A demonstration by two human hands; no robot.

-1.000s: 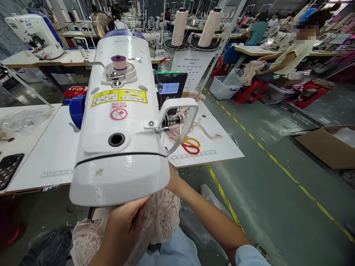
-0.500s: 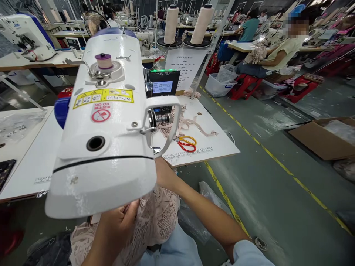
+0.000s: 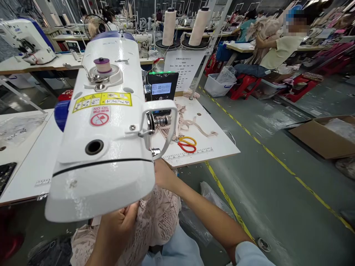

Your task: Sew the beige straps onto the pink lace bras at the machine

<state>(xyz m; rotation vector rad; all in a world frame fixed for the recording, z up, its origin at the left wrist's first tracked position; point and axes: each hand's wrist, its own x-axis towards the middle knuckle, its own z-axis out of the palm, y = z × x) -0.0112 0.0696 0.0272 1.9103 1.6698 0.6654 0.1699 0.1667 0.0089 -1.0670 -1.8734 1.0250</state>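
The white head of a sewing machine fills the middle of the view and hides its needle area. My left hand is below its front end, thumb and fingers pinched on pale pink lace fabric. The lace hangs in a bunch over my lap. On the machine's right side my right hand reaches in behind the head; its fingers are hidden, so I cannot make out what they touch. A bobbin of thread sits on top of the machine.
Scissors with red and yellow handles lie on the white table, near pink strips. Thread cones stand behind a lit control panel. A cardboard box is on the floor at right. A seated co-worker is beyond.
My hands and the lace stay nearly where they were. The view has shifted slightly. At the back right, the co-worker has lifted a bundle of pale fabric higher.
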